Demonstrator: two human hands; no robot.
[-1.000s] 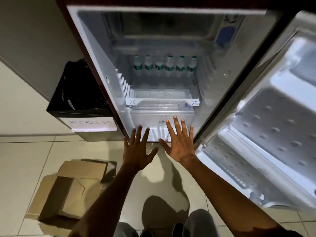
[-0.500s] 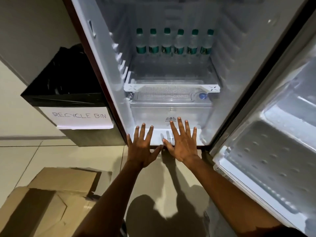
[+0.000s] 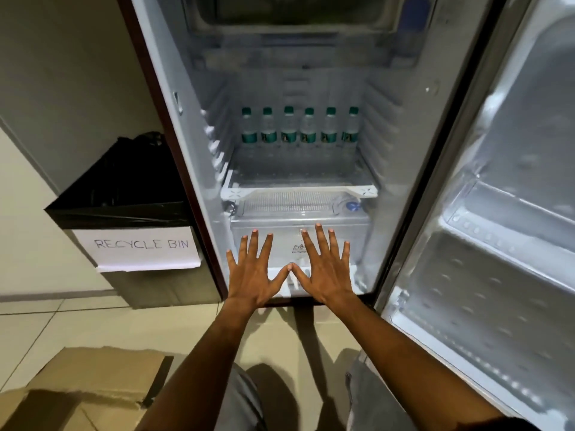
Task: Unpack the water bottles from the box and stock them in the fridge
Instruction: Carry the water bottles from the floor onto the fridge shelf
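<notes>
Six clear green-capped water bottles [image 3: 298, 127] rowed at white fridge [image 3: 389, 150] shelf's back for space ahead; left hand [image 3: 253, 275], right hand [image 3: 326, 273] splayed flat, grip empty, before fridge.

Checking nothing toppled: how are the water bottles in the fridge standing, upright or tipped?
Upright. All six water bottles stand in a row at the back of the fridge shelf, green caps on top, none leaning.
</notes>
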